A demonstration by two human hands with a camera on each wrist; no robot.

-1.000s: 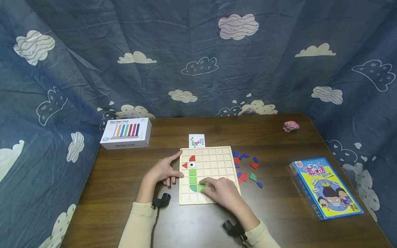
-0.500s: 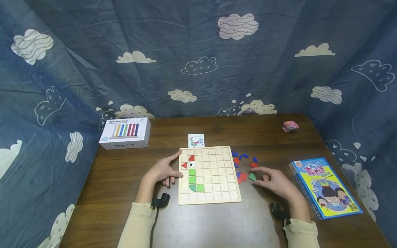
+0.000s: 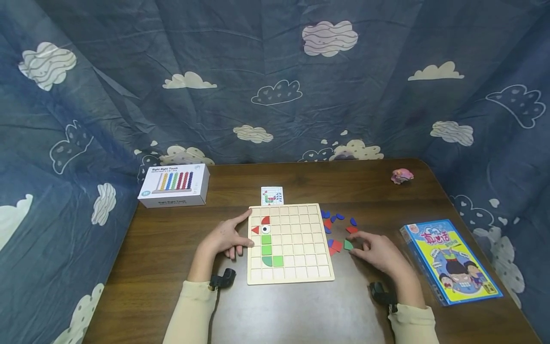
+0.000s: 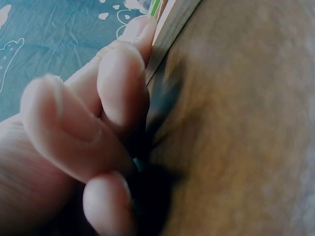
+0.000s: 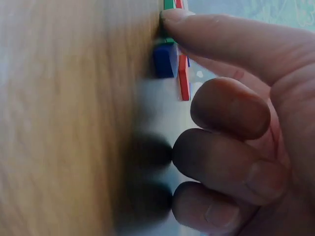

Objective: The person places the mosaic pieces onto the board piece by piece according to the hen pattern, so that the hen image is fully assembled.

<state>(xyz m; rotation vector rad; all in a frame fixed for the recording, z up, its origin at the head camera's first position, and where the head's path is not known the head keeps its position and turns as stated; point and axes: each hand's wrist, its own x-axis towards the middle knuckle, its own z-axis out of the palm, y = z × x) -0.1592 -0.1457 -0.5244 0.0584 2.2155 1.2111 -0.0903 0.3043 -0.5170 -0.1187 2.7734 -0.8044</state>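
My left hand (image 3: 227,236) steadies the wooden grid board (image 3: 301,274), index fingertip at its upper left corner and thumb at its left edge. On the board lie a red quarter piece (image 3: 266,220), a red triangle (image 3: 255,230), an eye tile (image 3: 266,229), several green squares (image 3: 266,250) and a green quarter piece (image 3: 267,261). My right hand (image 3: 382,253) pinches a loose green quarter-circle piece (image 3: 347,245) right of the board. In the right wrist view the thumb (image 5: 179,22) presses this piece; the index finger is mostly hidden behind it.
Red pieces (image 3: 337,245) and blue pieces (image 3: 340,217) lie scattered right of the board. A pattern card (image 3: 272,195) lies behind it. A white abacus box (image 3: 174,185) stands back left, a yellow-blue game box (image 3: 453,260) right, and a pink toy (image 3: 402,176) back right.
My right hand left the green square on the board and moved right to the loose green quarter-circle piece, which has shifted slightly left. The left hand stays at the board's edge.
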